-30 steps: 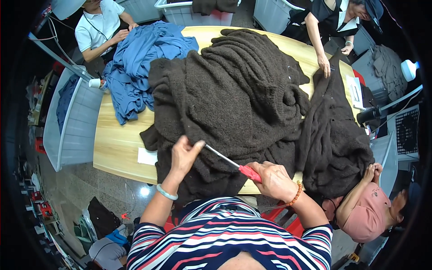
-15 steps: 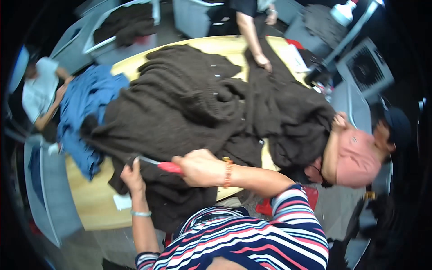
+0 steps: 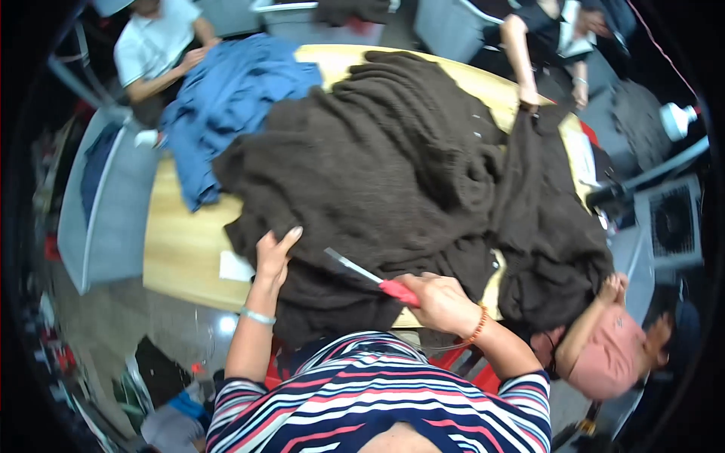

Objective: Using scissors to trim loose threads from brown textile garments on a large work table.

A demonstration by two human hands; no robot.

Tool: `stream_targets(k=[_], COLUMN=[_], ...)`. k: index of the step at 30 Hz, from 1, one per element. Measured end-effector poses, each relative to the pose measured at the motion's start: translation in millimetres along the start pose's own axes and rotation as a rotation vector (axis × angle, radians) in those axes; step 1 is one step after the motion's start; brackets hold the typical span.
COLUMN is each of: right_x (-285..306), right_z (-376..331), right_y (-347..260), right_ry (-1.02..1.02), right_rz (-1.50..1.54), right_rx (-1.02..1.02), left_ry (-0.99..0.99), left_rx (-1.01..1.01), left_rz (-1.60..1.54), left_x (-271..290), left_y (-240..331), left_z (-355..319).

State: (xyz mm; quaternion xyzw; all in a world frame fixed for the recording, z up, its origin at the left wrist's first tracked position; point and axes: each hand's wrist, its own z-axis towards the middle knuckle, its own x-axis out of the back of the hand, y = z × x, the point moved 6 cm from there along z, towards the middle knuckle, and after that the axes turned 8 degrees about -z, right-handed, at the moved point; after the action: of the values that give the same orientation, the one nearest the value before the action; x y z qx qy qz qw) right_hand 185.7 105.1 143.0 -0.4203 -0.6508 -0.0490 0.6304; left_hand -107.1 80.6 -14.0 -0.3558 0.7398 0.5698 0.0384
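Note:
A large dark brown knitted garment (image 3: 362, 181) lies heaped across the table in front of me. My left hand (image 3: 276, 255) grips its near left edge, with the thumb on top and the other fingers partly hidden. In my right hand (image 3: 447, 303), closed around its handle, is a red-handled tool (image 3: 398, 292) with a thin metal shaft. The shaft points up and left over the cloth, apart from my left hand. What its tip looks like is too blurred to tell.
A white paper (image 3: 236, 266) lies on the pale table (image 3: 181, 253) beside my left hand. Blue cloth (image 3: 226, 106) is handled by a person at the far left. Other people work at the far right and right edges. Grey bins (image 3: 98, 204) stand around.
My right hand has drawn the tool away from my left hand, to the right. The view has turned, shifting the scene. My left hand remains on the brown garment.

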Motion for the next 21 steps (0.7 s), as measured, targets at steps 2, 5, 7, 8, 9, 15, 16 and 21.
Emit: stream_targets(k=[2, 5, 7, 8, 9, 15, 16, 21], right_x=[2.0, 6.3, 5.9, 5.6, 3.8, -7.3, -7.0, -2.9], right_z=[3.9, 12.0, 20.7, 24.4, 28.4, 46.5, 45.8, 34.1], right_y=[1.0, -5.4, -11.5, -14.1, -15.2, -27.1, -27.1, -25.1], right_ry=[0.016, 0.018, 0.025, 0.036, 0.033, -0.063, -0.060, 0.038], right_rz=[0.003, 0.004, -0.018, -0.037, -0.038, -0.116, -0.117, -0.147], right_rx=[-0.020, -0.013, 0.022, 0.036, 0.029, 0.031, 0.037, 0.073], left_ry=[0.077, 0.136, 0.126, 0.104, 0.102, 0.124, 0.121, 0.102], left_rx=[0.106, 0.196, 0.176, 0.171, 0.177, 0.213, 0.222, 0.180], left_rz=[-0.127, -0.272, -0.276, -0.276, -0.278, -0.194, -0.192, -0.177], left_x=[18.5, 11.7, 30.4, 28.9, 28.0, 12.0, 15.1, 5.9], left_y=[5.8, 31.3, 27.8, 27.5, 24.8, 0.9, -3.6, 3.6], left_z=[9.3, 10.7, 19.9, 20.8, 19.0, -1.6, -0.7, -10.8])
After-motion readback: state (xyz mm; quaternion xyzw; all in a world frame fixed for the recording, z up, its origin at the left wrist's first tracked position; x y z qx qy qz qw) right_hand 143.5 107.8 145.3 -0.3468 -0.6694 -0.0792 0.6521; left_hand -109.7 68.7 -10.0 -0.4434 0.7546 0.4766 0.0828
